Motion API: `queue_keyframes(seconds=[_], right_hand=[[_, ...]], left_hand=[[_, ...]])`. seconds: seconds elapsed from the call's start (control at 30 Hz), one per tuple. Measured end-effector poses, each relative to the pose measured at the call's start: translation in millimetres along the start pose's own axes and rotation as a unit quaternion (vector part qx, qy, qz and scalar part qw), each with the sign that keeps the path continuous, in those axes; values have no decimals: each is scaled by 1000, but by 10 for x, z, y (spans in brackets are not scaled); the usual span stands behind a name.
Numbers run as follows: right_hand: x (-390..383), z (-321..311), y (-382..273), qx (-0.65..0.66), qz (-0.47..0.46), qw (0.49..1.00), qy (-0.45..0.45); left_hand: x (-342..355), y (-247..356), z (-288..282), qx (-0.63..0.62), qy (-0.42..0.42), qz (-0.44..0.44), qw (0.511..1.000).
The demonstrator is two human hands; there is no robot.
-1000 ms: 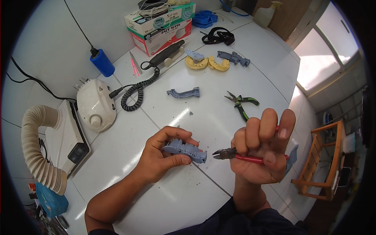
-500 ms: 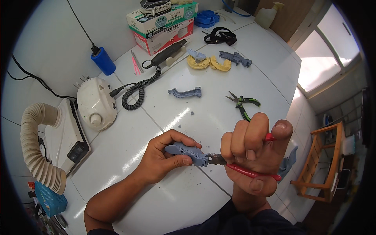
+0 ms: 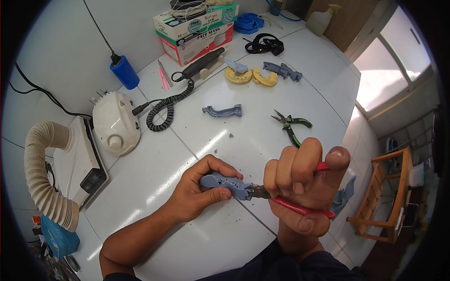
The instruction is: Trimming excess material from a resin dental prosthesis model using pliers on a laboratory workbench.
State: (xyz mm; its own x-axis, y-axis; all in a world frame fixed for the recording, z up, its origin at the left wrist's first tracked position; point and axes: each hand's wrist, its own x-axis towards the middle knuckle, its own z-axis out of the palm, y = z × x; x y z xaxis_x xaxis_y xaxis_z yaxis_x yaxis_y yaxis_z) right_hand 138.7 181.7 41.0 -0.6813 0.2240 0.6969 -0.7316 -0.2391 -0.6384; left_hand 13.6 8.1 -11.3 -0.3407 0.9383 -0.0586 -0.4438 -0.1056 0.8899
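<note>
Between the thumb and fingers of my left hand (image 3: 194,192) is a blue-grey dental impression piece (image 3: 218,181) with a rough, pitted surface. My right hand (image 3: 300,180), palm turned up, grips red-handled pliers (image 3: 297,206) with dark metal jaws. Those jaws meet the right end of the impression piece. Fingers cover part of the upper handle. Small blue-grey crumbs lie on the white tiled table around my hands. Beyond them rests another blue-grey impression strip (image 3: 224,111).
Green-and-black pliers (image 3: 290,125) lie at the right. Yellow dental casts (image 3: 238,76) and more grey pieces (image 3: 282,71) sit farther back, near stacked boxes (image 3: 194,35). On the left stand a white control unit (image 3: 115,124) with a coiled cord and a hose (image 3: 40,173). A blue-grey scrap (image 3: 344,194) lies beyond my right hand.
The impression piece has shifted slightly right with my left fingers. The pliers' jaws have drawn closer together at its end; my right hand has hardly moved.
</note>
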Motion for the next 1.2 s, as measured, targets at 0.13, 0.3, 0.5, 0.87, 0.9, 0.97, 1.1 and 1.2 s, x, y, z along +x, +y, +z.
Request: queue_keyframes(seconds=[0.13,0.3,0.5,0.87,0.9,0.97,1.1,1.2], right_hand=[[8,21,-30,-47,-29,998,-39],[16,-4,-7,-64,-29,996,-59],[23,-8,11,-64,-2,996,-57],[-11,208,29,8,44,994,98],[-8,202,31,9,42,994,100],[-17,187,43,9,41,994,101],[-49,210,69,30,22,993,111],[-45,223,58,27,10,992,122]], left_hand=[[9,-50,-37,-7,-30,16,999],[16,-45,-61,-1,-45,27,999],[11,-23,-68,27,-57,33,997],[-2,-16,-3,-37,-63,12,997],[-3,-13,4,-39,-63,10,997],[-3,-20,2,-41,-62,9,997],[1,-51,-24,-12,-68,34,997],[3,-18,-12,-18,-68,24,997]])
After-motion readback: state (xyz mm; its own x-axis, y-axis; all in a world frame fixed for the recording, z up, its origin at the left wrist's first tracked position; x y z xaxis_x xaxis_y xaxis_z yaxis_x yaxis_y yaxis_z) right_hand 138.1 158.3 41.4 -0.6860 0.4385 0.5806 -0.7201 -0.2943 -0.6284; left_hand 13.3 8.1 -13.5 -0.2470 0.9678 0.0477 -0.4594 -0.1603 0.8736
